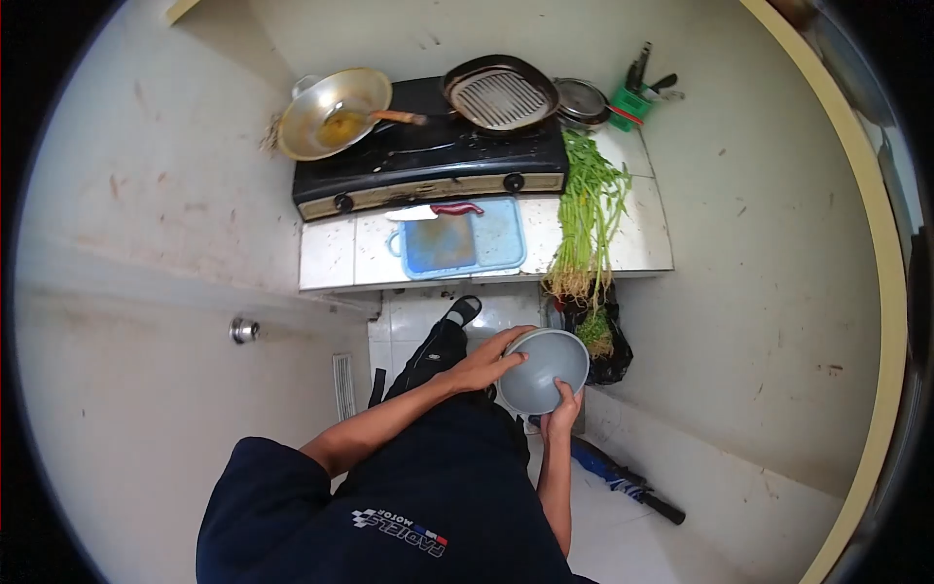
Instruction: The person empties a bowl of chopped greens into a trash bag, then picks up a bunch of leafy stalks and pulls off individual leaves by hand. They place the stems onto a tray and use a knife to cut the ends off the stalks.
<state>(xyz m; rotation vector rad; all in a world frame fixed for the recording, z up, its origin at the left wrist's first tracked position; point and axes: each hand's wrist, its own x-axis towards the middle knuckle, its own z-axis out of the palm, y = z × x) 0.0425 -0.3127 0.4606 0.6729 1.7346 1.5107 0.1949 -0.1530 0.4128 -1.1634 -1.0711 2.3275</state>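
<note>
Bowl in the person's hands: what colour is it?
The bowl is grey, seen best in the head view.

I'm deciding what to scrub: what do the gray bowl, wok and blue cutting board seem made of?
Gray bowl: probably plastic, satin, judging by its even colour and soft sheen.
Wok: metal, perhaps aluminium, worn; its silvery wall shines.
Blue cutting board: likely plastic, dull where stained; its blue colour and loop handle suggest moulding.
</note>
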